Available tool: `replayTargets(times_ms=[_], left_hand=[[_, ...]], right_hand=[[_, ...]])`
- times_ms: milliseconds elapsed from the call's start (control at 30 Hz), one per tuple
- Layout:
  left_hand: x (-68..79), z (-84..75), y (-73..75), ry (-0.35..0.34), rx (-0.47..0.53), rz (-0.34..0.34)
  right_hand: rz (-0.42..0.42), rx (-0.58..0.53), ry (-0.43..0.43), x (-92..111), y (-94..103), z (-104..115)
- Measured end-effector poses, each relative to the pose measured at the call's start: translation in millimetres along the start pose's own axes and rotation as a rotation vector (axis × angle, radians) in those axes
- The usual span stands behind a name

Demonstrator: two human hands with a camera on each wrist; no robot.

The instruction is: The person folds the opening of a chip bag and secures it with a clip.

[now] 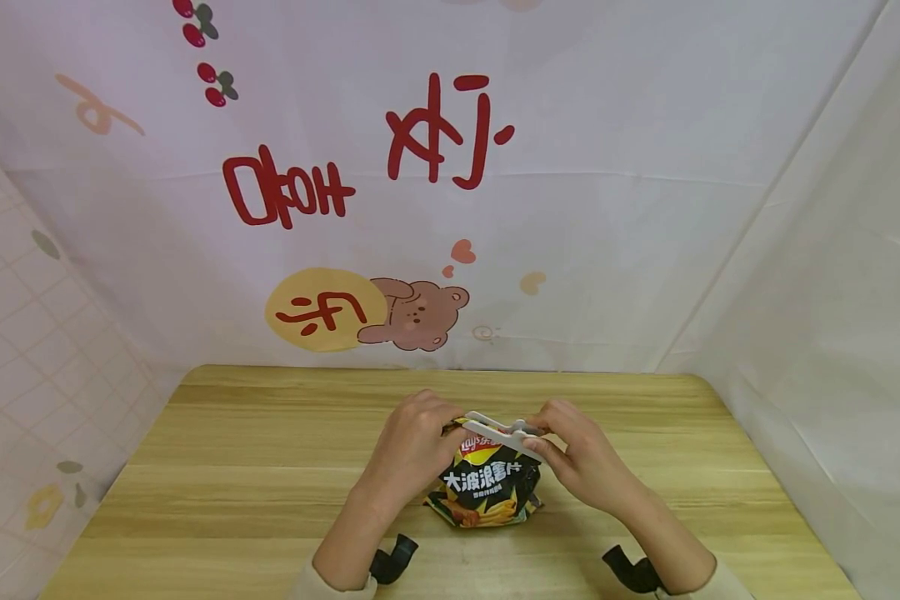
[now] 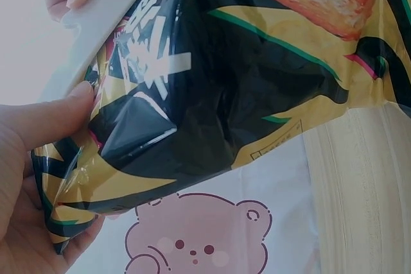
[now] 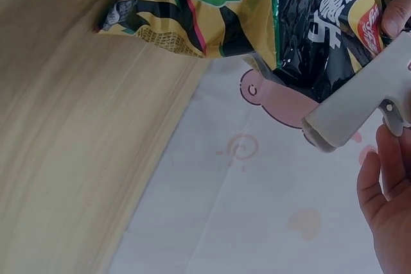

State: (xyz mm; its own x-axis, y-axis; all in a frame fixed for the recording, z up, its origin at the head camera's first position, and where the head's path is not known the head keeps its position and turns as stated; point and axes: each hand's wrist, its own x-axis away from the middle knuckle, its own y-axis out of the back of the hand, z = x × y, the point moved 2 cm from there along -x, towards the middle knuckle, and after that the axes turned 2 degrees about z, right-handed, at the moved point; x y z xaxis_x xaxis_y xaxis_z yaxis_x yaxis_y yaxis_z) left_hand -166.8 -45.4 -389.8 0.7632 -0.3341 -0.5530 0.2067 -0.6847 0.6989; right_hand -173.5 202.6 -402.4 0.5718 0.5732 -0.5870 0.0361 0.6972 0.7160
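A black-and-yellow Lay's chip bag (image 1: 487, 493) stands upright over the table, its printed front facing me. My left hand (image 1: 422, 431) grips the bag's upper left corner, thumb on the front. Along the top edge runs a white bag clip (image 1: 497, 434), its long arms spread on either side of that edge in the head view. At the clip's right end, my right hand (image 1: 583, 457) pinches the handle between thumb and fingers. The right wrist view shows the clip (image 3: 359, 97) across the bag's top corner, the right hand (image 3: 393, 190) beside its hinge.
The wooden table (image 1: 270, 467) reaches back to a white printed curtain (image 1: 600, 250) with red characters and a bear. More curtain hangs at left and right. Black wrist mounts (image 1: 394, 560) show at both forearms.
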Motion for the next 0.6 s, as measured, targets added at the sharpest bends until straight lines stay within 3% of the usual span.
replayTargets(times_ms=[600], left_hand=[[1.2,1.4,3.6,0.006,-0.042,0.010]], right_hand=[[0.013,0.027,-0.116,2.4,0.7,-1.6]])
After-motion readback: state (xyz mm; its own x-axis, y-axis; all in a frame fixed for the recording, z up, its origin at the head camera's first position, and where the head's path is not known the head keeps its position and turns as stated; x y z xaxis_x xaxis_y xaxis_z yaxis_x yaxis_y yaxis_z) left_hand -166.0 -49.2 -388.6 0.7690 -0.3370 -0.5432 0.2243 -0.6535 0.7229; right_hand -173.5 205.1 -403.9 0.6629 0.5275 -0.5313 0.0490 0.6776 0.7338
